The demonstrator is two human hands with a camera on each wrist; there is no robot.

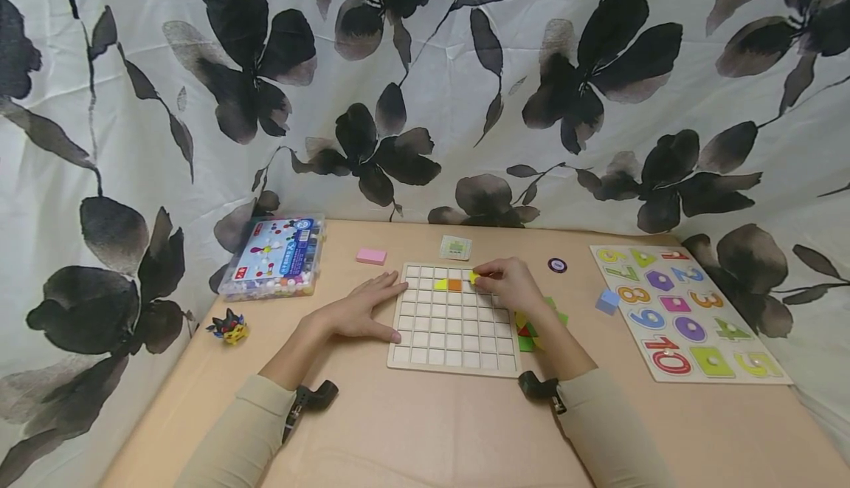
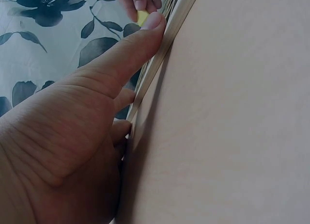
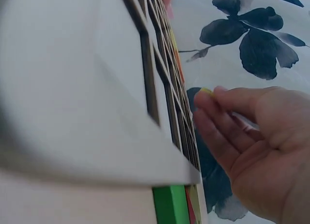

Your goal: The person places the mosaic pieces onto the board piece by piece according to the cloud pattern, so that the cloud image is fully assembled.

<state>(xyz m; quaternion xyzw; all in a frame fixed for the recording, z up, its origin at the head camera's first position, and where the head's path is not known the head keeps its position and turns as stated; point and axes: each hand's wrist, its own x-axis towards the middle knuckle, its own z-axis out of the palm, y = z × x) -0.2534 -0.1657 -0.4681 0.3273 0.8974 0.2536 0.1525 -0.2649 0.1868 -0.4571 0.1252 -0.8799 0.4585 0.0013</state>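
Left hand (image 1: 361,309) flat, steadying grid board (image 1: 454,351); right hand (image 1: 510,285) grip pinching yellow piece (image 1: 474,277).

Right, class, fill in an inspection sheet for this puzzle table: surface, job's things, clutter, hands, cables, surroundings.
Surface: tan table.
Job's things: wooden grid board with a yellow tile and an orange tile in its second row; loose coloured tiles beside its right edge.
Clutter: bead box, pink block, number puzzle, blue cube, small toy.
Hands: left hand lies flat at the board's left edge; right hand pinches a yellow piece over the board.
Cables: nothing seen.
Surroundings: floral curtain.
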